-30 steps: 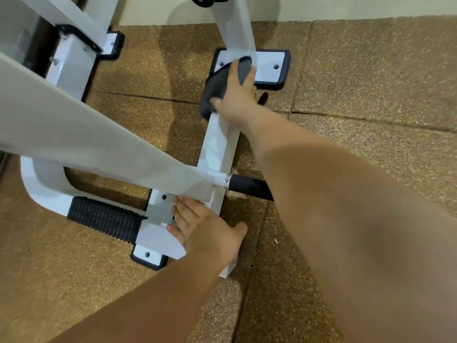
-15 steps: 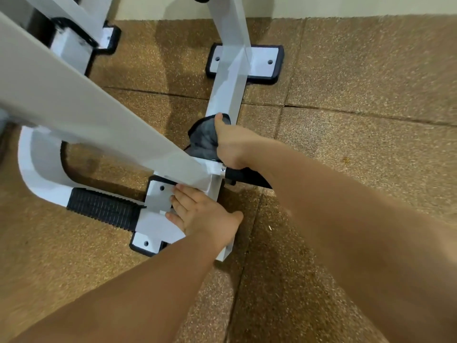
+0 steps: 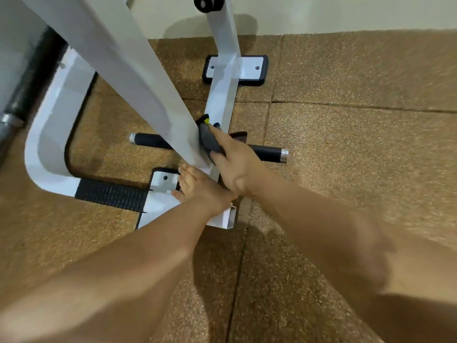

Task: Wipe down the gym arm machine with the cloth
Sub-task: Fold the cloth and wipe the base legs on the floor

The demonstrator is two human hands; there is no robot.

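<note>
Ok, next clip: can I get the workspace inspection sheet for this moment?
Surface: brown speckled floor tiles, seams visible.
Job's things: dark grey cloth pressed where the machine's white slanted beam meets its floor rail.
Clutter: nothing seen.
Hands: right hand grips the cloth; left hand rests on the base plate.
Cables: nothing seen.
Surroundings: pale wall behind; black peg with chrome ends; ribbed black step.

A dark grey cloth (image 3: 209,139) is bunched and pressed against the white machine (image 3: 223,95), low near its floor bar.
</note>
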